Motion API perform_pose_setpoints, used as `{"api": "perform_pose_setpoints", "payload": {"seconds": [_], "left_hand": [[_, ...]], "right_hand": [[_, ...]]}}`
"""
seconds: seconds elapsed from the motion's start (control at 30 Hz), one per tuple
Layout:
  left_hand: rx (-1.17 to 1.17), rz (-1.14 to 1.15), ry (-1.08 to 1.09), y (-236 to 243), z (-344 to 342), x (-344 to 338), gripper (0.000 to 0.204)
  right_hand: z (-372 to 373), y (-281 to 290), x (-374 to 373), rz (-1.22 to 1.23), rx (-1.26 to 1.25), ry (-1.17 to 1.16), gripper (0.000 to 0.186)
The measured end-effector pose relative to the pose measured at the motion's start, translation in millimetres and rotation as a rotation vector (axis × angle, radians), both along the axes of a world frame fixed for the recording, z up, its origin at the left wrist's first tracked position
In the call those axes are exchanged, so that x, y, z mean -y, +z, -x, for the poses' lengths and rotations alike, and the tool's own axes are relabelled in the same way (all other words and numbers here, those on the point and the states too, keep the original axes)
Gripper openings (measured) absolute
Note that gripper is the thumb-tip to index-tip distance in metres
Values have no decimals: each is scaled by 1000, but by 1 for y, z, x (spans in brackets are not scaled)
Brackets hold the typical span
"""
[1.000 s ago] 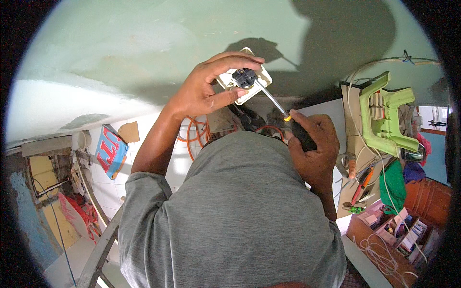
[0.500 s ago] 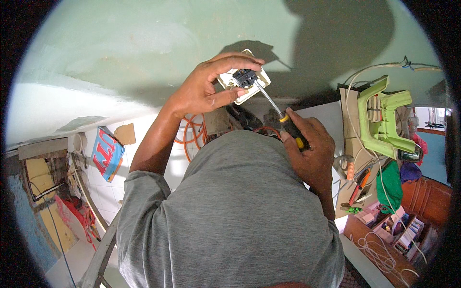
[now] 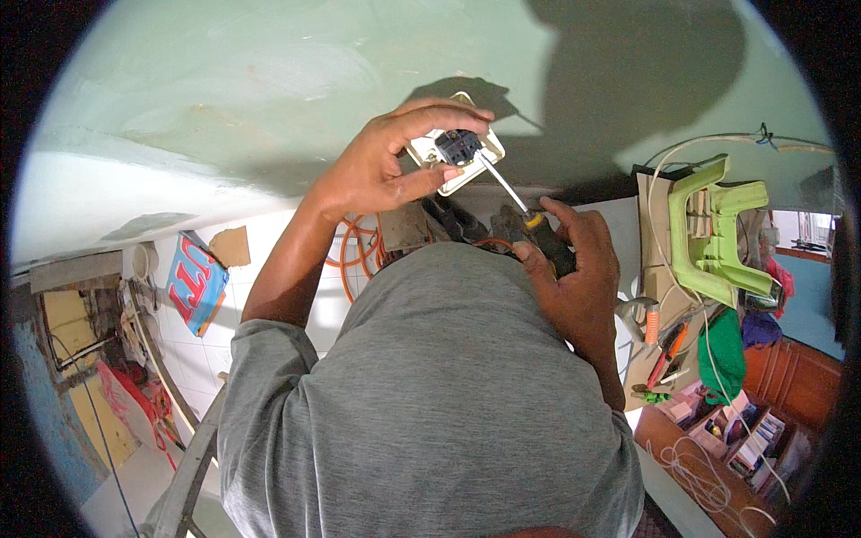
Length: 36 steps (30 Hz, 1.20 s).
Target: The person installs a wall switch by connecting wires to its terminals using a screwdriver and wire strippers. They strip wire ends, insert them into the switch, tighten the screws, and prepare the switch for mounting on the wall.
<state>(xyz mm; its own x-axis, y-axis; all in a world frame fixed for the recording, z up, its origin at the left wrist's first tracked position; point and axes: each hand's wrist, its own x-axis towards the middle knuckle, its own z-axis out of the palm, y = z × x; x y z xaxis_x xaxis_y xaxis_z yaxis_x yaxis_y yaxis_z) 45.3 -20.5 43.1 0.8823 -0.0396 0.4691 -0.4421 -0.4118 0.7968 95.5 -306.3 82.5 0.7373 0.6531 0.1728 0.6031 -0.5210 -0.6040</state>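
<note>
My left hand (image 3: pixel 386 161) grips a white plastic faceplate (image 3: pixel 489 161), back side toward me, with a black switch or socket module (image 3: pixel 457 146) fixed in it. Thumb and fingers clasp the plate from opposite edges. In my right hand (image 3: pixel 578 269) is a screwdriver (image 3: pixel 544 235) with a black and yellow handle and a bright metal shaft. Its tip meets the side of the black module. The right index finger and thumb lie along the handle, and the index finger is slightly raised. Exactly what the tip touches is too small to tell.
A green wall (image 3: pixel 296 81) rises just beyond my hands. On the right are a light green plastic stool (image 3: pixel 700 233), a hammer (image 3: pixel 651 321), other hand tools and a wooden box (image 3: pixel 700 466) of small goods. Orange cable (image 3: pixel 350 260) coils below; a metal rail (image 3: pixel 193 457) stands left.
My right-hand fingers have shifted on the screwdriver handle, the index finger lifting, and the handle has turned. The left hand still holds the faceplate in the same place.
</note>
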Motion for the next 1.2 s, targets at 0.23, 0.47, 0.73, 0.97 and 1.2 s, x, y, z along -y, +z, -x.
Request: {"api": "perform_pose_setpoints", "payload": {"seconds": [0.23, 0.47, 0.73, 0.97, 1.2], "left_hand": [[8, -44, 35, -3, 2, -1, 49], [8, -44, 46, -6, -1, -1, 50], [-27, -28, 62, -6, -3, -1, 52], [-25, -23, 77, -6, -5, -2, 51], [-50, 128, 41, -10, -5, -6, 48]], "right_hand": [[-10, -10, 3, 29, 114, 105, 47], [-10, -8, -1, 19, 88, 73, 51], [-14, -8, -1, 22, 70, 60, 55], [-17, -12, 1, 4, 58, 54, 52], [-22, -17, 10, -38, 4, 11, 46]]}}
